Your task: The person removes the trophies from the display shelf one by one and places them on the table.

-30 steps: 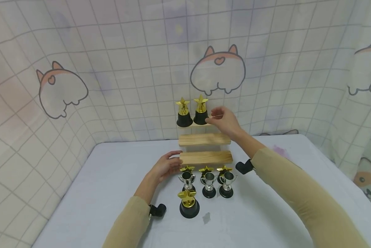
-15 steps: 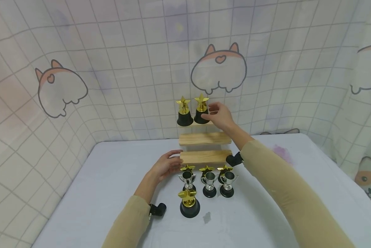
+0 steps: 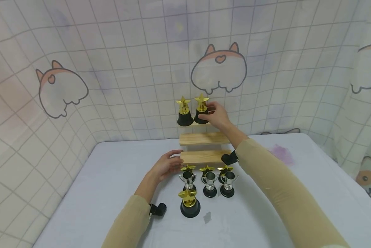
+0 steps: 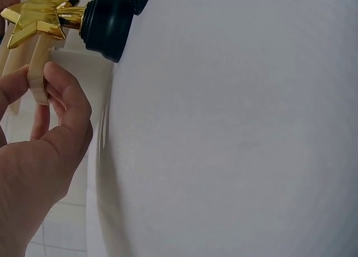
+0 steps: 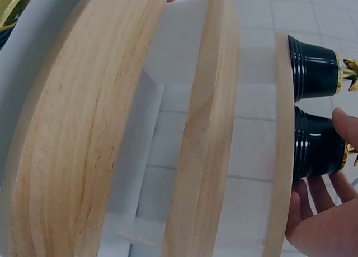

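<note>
Three wooden steps make up a tiered rack, its lowest plank (image 3: 201, 157) nearest the person. Its left end is pinched between thumb and fingers of my left hand (image 4: 47, 139). On the top plank (image 5: 284, 128) two gold star trophies with black bases stand upright side by side. My right hand (image 3: 218, 116) holds the right-hand star trophy (image 5: 316, 145) by its base, thumb on one side and fingers on the other. Close to its left is the other star trophy (image 3: 185, 119), which no hand touches.
Before the rack, three silver cups, one of them the middle cup (image 3: 209, 182), stand in a row with gold star trophies close behind. Nearer still is a single star trophy (image 3: 189, 206). A grid-patterned curtain (image 3: 135, 86) hangs behind the white table (image 3: 111, 179).
My right hand has moved left from beside the right-hand star trophy on the top plank and now has its fingers round the base. My left hand keeps its place at the lowest plank.
</note>
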Motion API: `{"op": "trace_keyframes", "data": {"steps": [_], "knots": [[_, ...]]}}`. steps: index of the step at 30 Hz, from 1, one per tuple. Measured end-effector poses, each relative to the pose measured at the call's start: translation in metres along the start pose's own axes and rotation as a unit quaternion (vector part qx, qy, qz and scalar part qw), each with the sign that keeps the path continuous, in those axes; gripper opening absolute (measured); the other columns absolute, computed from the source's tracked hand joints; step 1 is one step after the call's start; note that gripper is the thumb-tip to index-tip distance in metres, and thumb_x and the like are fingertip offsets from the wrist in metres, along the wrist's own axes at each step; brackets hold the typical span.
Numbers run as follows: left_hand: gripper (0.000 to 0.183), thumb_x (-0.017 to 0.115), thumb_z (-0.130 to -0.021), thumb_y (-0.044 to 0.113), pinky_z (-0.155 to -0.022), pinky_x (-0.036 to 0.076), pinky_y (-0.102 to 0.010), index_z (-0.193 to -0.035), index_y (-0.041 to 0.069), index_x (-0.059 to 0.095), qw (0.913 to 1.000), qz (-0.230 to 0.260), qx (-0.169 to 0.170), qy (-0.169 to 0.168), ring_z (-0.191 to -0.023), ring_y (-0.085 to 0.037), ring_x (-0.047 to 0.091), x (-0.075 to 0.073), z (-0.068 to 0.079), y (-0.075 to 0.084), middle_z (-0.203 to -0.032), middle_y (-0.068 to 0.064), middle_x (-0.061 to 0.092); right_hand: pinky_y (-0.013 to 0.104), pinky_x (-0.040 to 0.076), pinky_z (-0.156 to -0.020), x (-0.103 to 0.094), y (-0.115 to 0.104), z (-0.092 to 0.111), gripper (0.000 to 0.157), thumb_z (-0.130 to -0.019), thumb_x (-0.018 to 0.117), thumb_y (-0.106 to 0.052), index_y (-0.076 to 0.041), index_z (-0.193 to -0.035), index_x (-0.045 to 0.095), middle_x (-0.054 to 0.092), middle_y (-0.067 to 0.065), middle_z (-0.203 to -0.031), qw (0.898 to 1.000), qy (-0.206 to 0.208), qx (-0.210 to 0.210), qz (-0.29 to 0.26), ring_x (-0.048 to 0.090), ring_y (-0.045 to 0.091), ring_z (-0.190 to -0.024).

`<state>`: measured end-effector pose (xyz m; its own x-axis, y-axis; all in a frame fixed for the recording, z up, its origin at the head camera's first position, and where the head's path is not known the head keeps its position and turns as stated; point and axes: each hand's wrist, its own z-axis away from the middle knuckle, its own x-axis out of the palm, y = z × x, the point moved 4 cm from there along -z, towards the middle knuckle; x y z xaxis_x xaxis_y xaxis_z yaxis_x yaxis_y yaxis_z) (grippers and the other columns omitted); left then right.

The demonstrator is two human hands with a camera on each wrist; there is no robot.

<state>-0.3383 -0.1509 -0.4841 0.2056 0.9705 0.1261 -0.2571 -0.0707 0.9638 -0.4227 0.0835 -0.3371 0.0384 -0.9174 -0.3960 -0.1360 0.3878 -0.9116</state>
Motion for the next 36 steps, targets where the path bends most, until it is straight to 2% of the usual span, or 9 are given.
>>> {"op": "trace_keyframes", "data": {"steps": [9, 18, 28, 36], "knots": [[0.056, 0.065, -0.095, 0.001, -0.085, 0.059, -0.036, -0.149, 0.005, 0.049, 1.0, -0.003, -0.002, 0.002, -0.097, -0.02, 0.067, -0.001, 0.002, 0.0, -0.127, -0.02, 0.062, 0.042, 0.05, -0.102, 0.006, -0.004, 0.0, 0.062, -0.094, 0.077, -0.016, -0.003, -0.147, 0.048, 0.052, 0.017, -0.146, 1.0, 0.007, -0.006, 0.002, 0.052, 0.033, -0.129], [0.055, 0.065, -0.095, 0.001, -0.085, 0.059, -0.035, -0.148, 0.005, 0.049, 1.0, -0.005, -0.003, 0.002, -0.095, -0.019, 0.068, -0.002, 0.001, 0.0, -0.126, -0.02, 0.062, 0.041, 0.05, -0.102, 0.005, -0.002, 0.0, 0.064, -0.093, 0.077, -0.015, -0.004, -0.149, 0.047, 0.051, 0.015, -0.146, 1.0, 0.004, 0.005, -0.006, 0.051, 0.032, -0.132], [0.056, 0.065, -0.096, 0.002, -0.081, 0.059, -0.033, -0.149, 0.005, 0.048, 1.0, -0.003, -0.005, 0.001, -0.094, -0.02, 0.068, -0.002, -0.002, -0.001, -0.126, -0.019, 0.062, 0.043, 0.05, -0.103, -0.001, -0.004, 0.003, 0.066, -0.092, 0.079, -0.021, -0.005, -0.148, 0.047, 0.051, 0.014, -0.146, 1.0, -0.011, 0.013, -0.018, 0.049, 0.031, -0.133], [0.056, 0.065, -0.096, 0.001, -0.083, 0.059, -0.035, -0.149, 0.004, 0.047, 1.0, -0.005, -0.002, -0.008, -0.093, -0.02, 0.067, -0.001, -0.003, 0.001, -0.123, -0.018, 0.062, 0.045, 0.049, -0.104, -0.005, -0.007, 0.009, 0.067, -0.093, 0.079, -0.023, -0.008, -0.149, 0.047, 0.05, 0.014, -0.146, 1.0, -0.019, 0.002, -0.012, 0.048, 0.031, -0.133]]}}
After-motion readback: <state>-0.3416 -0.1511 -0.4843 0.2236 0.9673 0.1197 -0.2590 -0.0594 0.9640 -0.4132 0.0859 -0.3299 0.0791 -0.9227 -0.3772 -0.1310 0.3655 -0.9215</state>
